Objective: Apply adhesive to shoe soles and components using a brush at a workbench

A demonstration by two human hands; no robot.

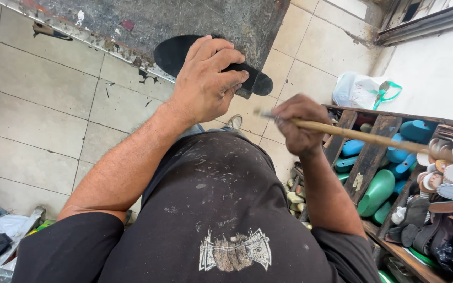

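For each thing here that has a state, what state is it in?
Left hand: pressed flat on the black sole.
Black sole: lying on the dark work surface, one end over its edge.
Right hand: closed around the wooden stick.
Wooden stick: held raised, apart from the sole.
Plastic bag: on the floor, open at the top.
Wooden rack: filled with shoe forms and soles.

Left hand (205, 78) presses black sole (184, 55); right hand (297, 123) grips brush (373, 139).
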